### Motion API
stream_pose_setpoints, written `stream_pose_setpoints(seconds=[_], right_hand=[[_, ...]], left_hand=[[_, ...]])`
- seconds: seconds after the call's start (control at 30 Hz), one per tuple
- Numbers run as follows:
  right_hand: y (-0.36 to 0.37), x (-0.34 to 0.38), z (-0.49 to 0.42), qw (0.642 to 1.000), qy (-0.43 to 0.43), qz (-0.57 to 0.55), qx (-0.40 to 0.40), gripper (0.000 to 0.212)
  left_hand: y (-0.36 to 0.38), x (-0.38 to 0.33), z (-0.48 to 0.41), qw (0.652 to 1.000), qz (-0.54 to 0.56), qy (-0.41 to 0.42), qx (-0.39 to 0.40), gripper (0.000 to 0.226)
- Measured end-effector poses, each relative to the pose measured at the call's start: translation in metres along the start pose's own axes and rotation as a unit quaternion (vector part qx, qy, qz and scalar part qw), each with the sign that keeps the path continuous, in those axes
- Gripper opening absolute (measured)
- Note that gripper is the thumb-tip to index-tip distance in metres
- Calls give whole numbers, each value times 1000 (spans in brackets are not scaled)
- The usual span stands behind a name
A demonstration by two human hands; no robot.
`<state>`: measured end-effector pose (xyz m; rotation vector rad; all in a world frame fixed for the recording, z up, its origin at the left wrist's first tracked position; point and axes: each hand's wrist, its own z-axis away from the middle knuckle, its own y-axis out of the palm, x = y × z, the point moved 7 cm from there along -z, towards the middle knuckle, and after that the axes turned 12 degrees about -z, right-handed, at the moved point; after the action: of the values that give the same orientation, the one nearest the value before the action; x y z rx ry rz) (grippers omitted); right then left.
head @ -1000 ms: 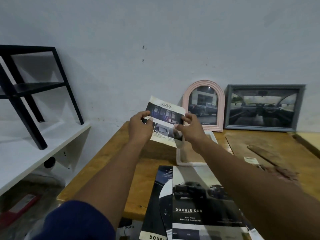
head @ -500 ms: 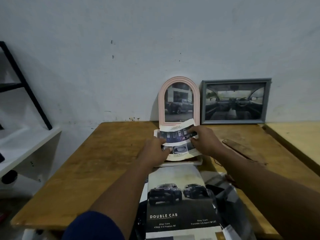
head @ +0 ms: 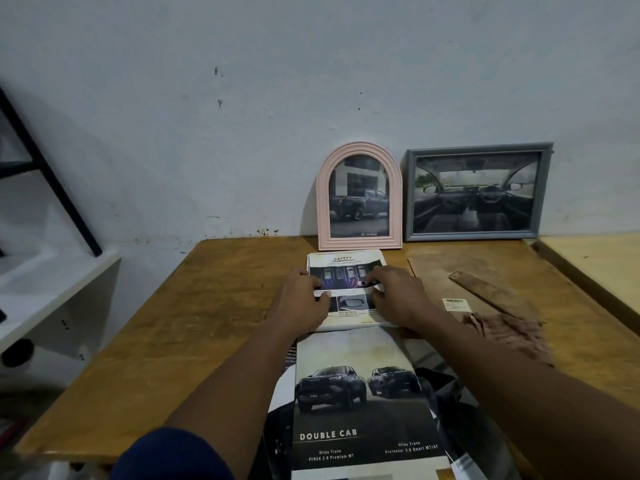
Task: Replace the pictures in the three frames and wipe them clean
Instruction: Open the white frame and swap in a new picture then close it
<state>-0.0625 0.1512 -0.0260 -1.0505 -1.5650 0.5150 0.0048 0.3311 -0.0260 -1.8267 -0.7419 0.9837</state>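
Both left hand point(head: 300, 303) and right hand point(head: 399, 296) press spread fingers on picture point(head: 346, 263); pink frame point(head: 360, 242) behind, brochure point(head: 360, 403) nearer, cloth point(head: 509, 334) beside

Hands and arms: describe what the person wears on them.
The left hand and right hand are bare: no gloves, rings or watch visible. A dark blue sleeve covers the left upper arm; both forearms are uncovered.
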Motion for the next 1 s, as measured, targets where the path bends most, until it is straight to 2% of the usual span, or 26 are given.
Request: stream_pose_setpoints(seconds=[0.17, 0.37, 0.57, 0.73, 0.83, 0.9, 1.0], right_hand=[[12, -4, 0, 998, 56, -10, 4, 32], [15, -5, 2, 998, 38, -51, 3, 41], [20, -6, -1, 998, 52, -15, 11, 40], [22, -8, -3, 995, 69, -41, 60, 42], [3, -9, -4, 994, 77, -79, 17, 43], [-23, -17, -4, 993, 103, -45, -37, 49], [-60, -44, 2, 985, 164, 25, -53, 51]], left_hand=[[3, 0, -3, 1000, -9, 24, 9, 32], [7, 3, -8, 1000, -25, 16, 6, 31], [13, -2, -7, 994, -87, 67, 12, 31], [14, 0, -11, 997, -68, 21, 19, 35], [14, 1, -13, 999, -43, 6, 15, 40], [16, 3, -13, 999, -34, 2, 6, 40], [14, 1, -10, 998, -53, -15, -22, 39]])
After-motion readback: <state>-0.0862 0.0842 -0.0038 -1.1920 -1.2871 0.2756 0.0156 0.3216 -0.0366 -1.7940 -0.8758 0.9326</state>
